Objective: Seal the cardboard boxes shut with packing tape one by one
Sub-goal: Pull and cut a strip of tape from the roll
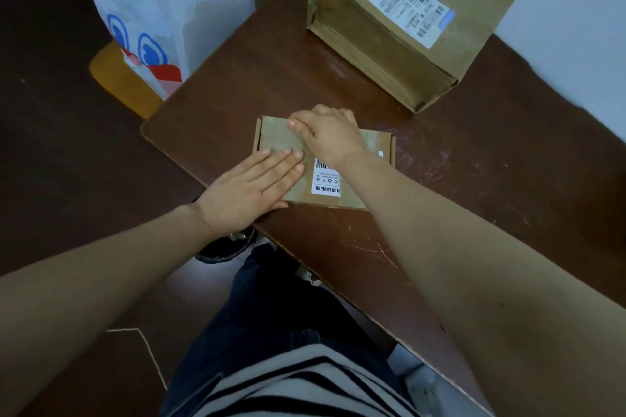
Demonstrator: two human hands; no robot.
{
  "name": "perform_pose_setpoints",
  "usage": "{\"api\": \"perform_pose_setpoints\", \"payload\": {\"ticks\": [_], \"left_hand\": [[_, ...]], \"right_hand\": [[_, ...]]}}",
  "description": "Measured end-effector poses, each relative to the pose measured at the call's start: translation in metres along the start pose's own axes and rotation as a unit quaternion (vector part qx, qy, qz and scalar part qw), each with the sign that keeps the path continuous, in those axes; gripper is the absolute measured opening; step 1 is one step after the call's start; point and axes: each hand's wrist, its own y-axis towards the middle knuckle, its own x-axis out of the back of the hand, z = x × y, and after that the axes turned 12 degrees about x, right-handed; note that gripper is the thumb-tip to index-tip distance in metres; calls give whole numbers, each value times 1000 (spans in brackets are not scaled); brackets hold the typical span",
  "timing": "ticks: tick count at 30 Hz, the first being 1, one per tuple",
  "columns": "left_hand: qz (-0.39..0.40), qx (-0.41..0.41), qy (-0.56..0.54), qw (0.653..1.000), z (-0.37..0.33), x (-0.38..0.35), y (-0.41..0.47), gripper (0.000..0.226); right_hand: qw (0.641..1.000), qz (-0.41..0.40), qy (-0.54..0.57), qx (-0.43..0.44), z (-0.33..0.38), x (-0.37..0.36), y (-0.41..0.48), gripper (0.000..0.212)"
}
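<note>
Pressing down on the small flat brown cardboard box [275,136] near the front edge of the dark wooden table [474,186]. Left hand [250,186] lies flat, fingers straight. Right hand [333,137] is bent over the far edge; can't tell if it's gripping. Probably smoothing tape, though no roll is in view. The large labelled cardboard box [399,54] behind looks taped already.

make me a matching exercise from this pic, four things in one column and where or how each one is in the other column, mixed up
Things
1. small box
2. large box
3. plastic bag
4. left hand

Places or states
A. on a yellow seat beside the table
B. lying flat, fingers straight, pressing on a box top
C. at the table's far side, with a big white shipping label
D. near the table's front edge, with a small barcode label on top

Pairs: 1-D, 2-C, 3-A, 4-B
</note>
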Motion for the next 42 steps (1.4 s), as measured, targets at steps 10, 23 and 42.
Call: {"api": "perform_pose_setpoints", "payload": {"ticks": [10, 23, 42], "left_hand": [[-15, 37, 40, 998, -16, 3, 8, 59], [56, 135, -12, 989, -26, 9, -6, 57], [194, 144, -69, 968, -32, 43, 22, 89]], "right_hand": [[1000, -1, -5, -1, 2, 0, 1, 39], [999, -16, 44, 6, 7, 4, -6, 40], [890, -354, -3, -286, -42, 63, -244, 29]]}}
